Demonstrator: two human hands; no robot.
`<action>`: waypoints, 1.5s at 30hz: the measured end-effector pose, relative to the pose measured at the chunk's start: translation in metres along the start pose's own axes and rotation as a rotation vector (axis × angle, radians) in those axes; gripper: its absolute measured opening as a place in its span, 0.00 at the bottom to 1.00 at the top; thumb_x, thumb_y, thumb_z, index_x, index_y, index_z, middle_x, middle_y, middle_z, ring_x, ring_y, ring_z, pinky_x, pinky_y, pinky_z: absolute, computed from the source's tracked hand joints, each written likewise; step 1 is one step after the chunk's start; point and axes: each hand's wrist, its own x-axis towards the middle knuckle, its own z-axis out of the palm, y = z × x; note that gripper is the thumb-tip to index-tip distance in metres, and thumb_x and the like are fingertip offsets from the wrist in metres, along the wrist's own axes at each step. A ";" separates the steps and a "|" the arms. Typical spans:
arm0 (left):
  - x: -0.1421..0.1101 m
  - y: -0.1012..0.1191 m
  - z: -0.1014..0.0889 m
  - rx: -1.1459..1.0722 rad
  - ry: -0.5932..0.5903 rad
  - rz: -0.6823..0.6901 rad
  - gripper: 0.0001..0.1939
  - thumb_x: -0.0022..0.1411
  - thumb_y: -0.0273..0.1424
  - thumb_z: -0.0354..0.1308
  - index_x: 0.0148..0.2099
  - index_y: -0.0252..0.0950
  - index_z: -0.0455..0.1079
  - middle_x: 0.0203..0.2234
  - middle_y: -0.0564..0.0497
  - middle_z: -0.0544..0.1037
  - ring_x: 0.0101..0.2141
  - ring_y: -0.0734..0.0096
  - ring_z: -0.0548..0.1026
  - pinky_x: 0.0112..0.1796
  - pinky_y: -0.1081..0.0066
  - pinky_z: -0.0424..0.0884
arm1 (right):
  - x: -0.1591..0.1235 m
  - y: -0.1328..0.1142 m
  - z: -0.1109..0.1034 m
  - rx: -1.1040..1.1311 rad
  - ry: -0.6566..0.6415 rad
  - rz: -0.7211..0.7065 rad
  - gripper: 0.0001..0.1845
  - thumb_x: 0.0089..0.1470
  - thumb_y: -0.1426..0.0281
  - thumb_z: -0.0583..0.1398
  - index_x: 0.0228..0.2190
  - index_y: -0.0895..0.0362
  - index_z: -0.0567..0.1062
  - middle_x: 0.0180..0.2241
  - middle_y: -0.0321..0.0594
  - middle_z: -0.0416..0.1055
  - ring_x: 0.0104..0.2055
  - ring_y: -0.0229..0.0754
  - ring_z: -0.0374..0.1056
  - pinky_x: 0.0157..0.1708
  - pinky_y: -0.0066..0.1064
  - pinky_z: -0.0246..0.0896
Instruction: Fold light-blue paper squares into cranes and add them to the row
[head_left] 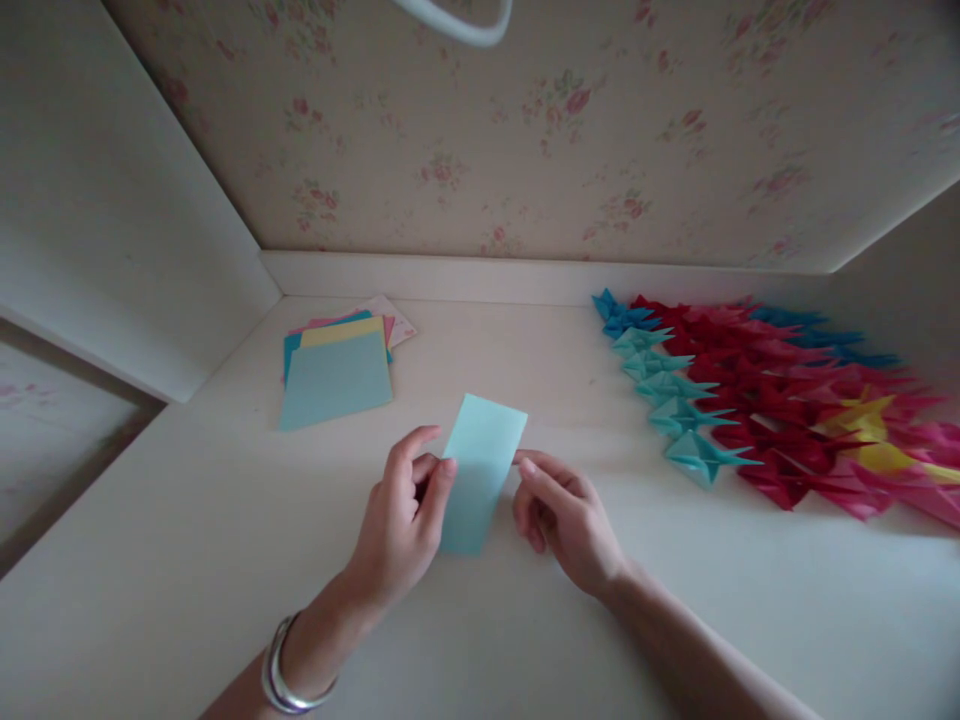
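Note:
A folded light-teal sheet of paper (480, 470), now a narrow rectangle, stands slightly tilted just above the white tabletop. My left hand (409, 500) grips its left edge, thumb in front and the other fingers bent at the side and behind. At the right edge is my right hand (566, 515). Its index fingertip reaches the paper's edge, but whether it presses on it I cannot tell. The right thumb lies beside that finger, off the paper, and the remaining fingers curl loosely. A silver bangle (277, 670) circles my left wrist.
A stack of coloured paper sheets (337, 380) lies at the back left. Rows of folded paper stars or cranes in teal (701, 457), red (780, 475), pink, blue and yellow cover the right side. Behind rises a floral wall (495, 150); a white cable (457, 25) hangs above.

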 end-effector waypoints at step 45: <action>0.005 0.005 -0.008 -0.043 -0.214 0.037 0.15 0.65 0.32 0.59 0.53 0.38 0.75 0.44 0.46 0.83 0.39 0.65 0.82 0.41 0.70 0.79 | -0.012 0.005 0.003 -0.679 0.078 -0.462 0.11 0.61 0.64 0.60 0.27 0.55 0.73 0.24 0.35 0.66 0.26 0.38 0.61 0.26 0.29 0.56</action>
